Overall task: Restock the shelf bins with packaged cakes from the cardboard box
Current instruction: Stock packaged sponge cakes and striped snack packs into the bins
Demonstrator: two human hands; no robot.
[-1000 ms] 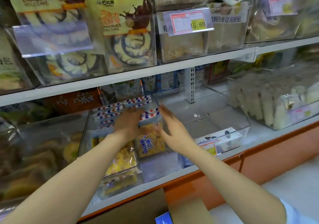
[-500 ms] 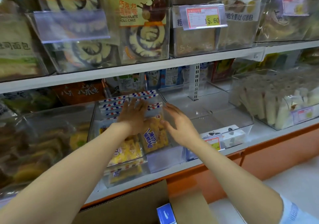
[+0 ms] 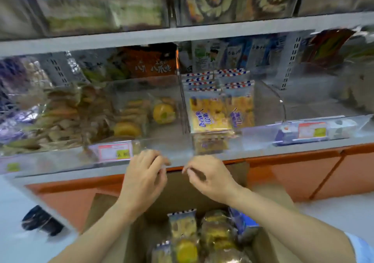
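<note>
Now your left hand [image 3: 144, 178] and right hand [image 3: 208, 176] hover side by side, close but not touching, over the open cardboard box [image 3: 180, 194] just in front of the shelf [image 3: 60, 173] edge, both with fingers loosely curled and gripping nothing. Packaged cakes [image 3: 202, 240] lie piled in the box between your forearms, yellow rounds and striped-edge packs mixed. On the shelf, the clear bin [image 3: 204, 144] straight ahead holds upright packs [image 3: 210, 114] with red-and-blue striped tops; the neighbouring bin [image 3: 60, 155] on the left holds round yellow cakes [image 3: 164, 112], with a price tag [image 3: 114, 151] on its front.
</note>
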